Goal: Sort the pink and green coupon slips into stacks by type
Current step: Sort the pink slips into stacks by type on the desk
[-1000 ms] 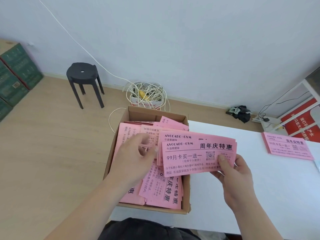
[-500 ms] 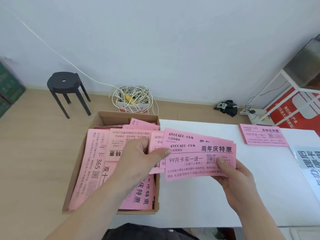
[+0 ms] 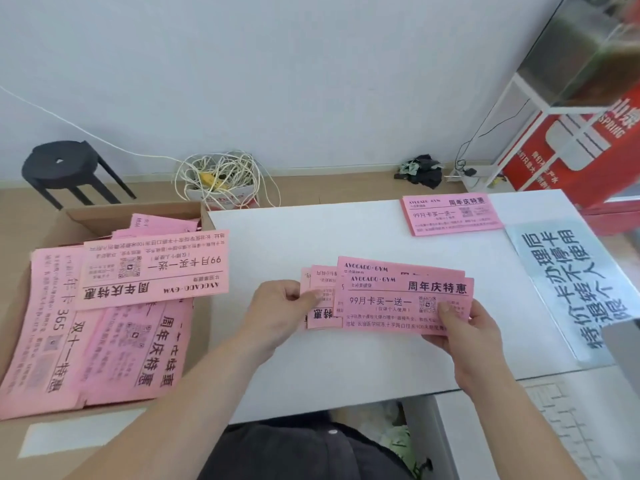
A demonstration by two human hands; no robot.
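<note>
A fanned bunch of pink coupon slips [image 3: 398, 296] hangs over the middle of the white table [image 3: 311, 368]. My right hand [image 3: 464, 327] pinches its right end, thumb on top. My left hand [image 3: 280, 313] pinches the bunch's left end. A neat stack of pink slips [image 3: 450, 214] lies at the table's far right. To the left, a cardboard box [image 3: 194, 216] holds several loose pink slips [image 3: 104, 313] lying at different angles. No green slip is in view.
A grey printed sheet [image 3: 571, 289] lies along the table's right edge. On the floor behind stand a black stool [image 3: 65, 171] and a tub of coiled white cord [image 3: 221, 181]. A white shelf frame with a red box [image 3: 568, 147] stands at right.
Both hands have carried the bunch of slips rightward, from above the box to over the middle of the table. The view has swung right with them.
</note>
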